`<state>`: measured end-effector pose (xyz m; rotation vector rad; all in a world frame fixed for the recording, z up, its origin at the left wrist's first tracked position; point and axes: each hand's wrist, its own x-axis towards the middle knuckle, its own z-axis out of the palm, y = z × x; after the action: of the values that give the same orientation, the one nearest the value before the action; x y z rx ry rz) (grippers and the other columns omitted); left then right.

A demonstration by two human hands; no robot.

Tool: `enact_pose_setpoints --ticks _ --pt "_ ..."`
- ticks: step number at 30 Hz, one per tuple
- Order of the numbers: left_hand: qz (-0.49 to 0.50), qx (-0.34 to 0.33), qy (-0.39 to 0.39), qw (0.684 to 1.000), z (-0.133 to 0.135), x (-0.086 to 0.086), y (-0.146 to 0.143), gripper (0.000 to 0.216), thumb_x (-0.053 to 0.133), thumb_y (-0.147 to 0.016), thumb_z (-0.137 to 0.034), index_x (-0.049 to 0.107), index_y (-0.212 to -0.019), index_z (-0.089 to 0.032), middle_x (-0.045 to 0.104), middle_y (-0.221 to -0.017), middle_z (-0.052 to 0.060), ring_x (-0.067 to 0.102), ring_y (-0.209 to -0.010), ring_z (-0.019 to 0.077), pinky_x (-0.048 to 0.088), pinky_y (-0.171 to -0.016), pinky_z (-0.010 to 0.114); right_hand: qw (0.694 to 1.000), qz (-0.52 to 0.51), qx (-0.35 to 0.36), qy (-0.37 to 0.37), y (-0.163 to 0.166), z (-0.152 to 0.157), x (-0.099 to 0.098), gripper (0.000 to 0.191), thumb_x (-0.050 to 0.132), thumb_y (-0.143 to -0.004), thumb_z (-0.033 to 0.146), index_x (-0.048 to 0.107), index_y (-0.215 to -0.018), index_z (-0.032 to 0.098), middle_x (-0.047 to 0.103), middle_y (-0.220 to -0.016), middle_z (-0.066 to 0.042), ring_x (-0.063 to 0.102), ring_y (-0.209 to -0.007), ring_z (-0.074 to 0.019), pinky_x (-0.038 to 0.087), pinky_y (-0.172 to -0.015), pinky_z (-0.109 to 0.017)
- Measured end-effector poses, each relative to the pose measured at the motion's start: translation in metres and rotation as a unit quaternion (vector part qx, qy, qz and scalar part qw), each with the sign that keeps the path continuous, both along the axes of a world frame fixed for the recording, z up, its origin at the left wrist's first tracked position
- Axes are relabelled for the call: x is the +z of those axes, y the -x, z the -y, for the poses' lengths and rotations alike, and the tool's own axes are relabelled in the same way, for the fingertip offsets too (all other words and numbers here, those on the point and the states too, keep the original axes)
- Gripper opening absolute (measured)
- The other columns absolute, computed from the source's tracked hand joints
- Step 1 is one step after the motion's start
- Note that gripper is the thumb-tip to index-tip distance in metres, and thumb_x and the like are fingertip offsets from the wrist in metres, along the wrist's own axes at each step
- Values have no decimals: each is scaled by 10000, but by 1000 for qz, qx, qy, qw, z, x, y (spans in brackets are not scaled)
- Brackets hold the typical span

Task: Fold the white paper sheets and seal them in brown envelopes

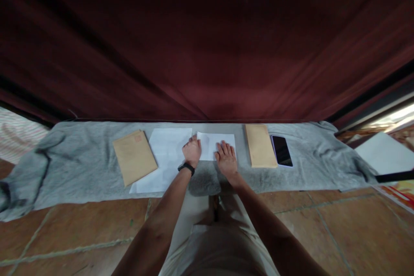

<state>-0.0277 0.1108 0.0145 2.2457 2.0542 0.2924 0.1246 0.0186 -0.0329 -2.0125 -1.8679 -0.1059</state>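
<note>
A white sheet of paper (210, 140), seemingly folded, lies on the grey cloth in front of me. My left hand (192, 151), with a dark band on its wrist, is closed at the left edge of this paper, fingers curled; the exact grip is partly hidden. Flat on the paper's right part rests my right hand (226, 158), fingers stretched out and slightly apart. Larger white sheets (166, 151) lie left of my left hand. A brown envelope (135, 157) with a small reddish mark partly covers them.
To the right lie a stack of brown envelopes (261, 145) and a phone (282, 151) with a dark screen. Grey cloth (87, 164) covers the long narrow surface. A dark red curtain (207, 51) hangs behind it. Tiled floor (90, 228) shows below the front edge.
</note>
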Motion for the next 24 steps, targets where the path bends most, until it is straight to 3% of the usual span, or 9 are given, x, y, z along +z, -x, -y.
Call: enact_pose_setpoints --ticks 3,5,7,9,14,19,24 --pt "16 -33 -77 996 12 0 -7 390 373 -1032 -254 568 -1341 -119 651 -1292 201 622 -1220 302 485 -1024 439 1000 -3 -3 -7 1 0 -1 492 392 -1069 345 489 -1517 164 449 -1584 -157 414 -1459 -311 275 -1201 -506" --pt "37 -125 -109 985 24 -6 -15 434 358 -1038 -256 529 -1416 -129 545 -1472 185 500 -1382 292 407 -1140 453 1000 -5 -3 -5 1 0 -1 492 383 -1067 330 491 -1516 161 440 -1590 -155 409 -1463 -313 270 -1202 -511" --pt "52 -223 -96 969 35 -14 -24 464 349 -1050 -300 507 -1459 -149 464 -1572 134 389 -1479 263 333 -1215 431 1000 -6 1 2 1 1 -2 492 370 -1060 285 484 -1520 153 427 -1598 -156 401 -1468 -309 262 -1205 -516" --pt "53 -252 -64 964 43 -23 -31 501 335 -1058 -353 498 -1476 -132 438 -1597 125 341 -1512 254 288 -1246 425 1000 -4 9 10 0 1 -2 500 363 -1046 231 474 -1526 146 418 -1602 -158 391 -1474 -304 256 -1207 -512" --pt "34 -218 -26 975 48 -36 -30 559 303 -1060 -405 426 -1542 -150 378 -1638 106 270 -1549 244 222 -1272 455 1000 0 4 17 -5 -1 -2 497 353 -1053 241 469 -1530 169 431 -1598 -145 398 -1470 -287 273 -1200 -484" --pt "9 -170 -29 985 49 -37 -22 612 304 -1055 -415 339 -1581 -103 301 -1664 141 212 -1567 262 197 -1275 475 999 9 -32 13 -25 -6 -2 507 375 -1070 353 463 -1528 154 443 -1586 -164 428 -1449 -297 294 -1187 -494" --pt "2 -155 -21 988 51 -35 -23 642 321 -1048 -448 328 -1582 -92 284 -1664 161 206 -1567 277 188 -1275 485 997 15 -73 17 -50 -9 1 529 370 -1073 347 438 -1533 94 454 -1569 -198 434 -1445 -310 307 -1181 -518"
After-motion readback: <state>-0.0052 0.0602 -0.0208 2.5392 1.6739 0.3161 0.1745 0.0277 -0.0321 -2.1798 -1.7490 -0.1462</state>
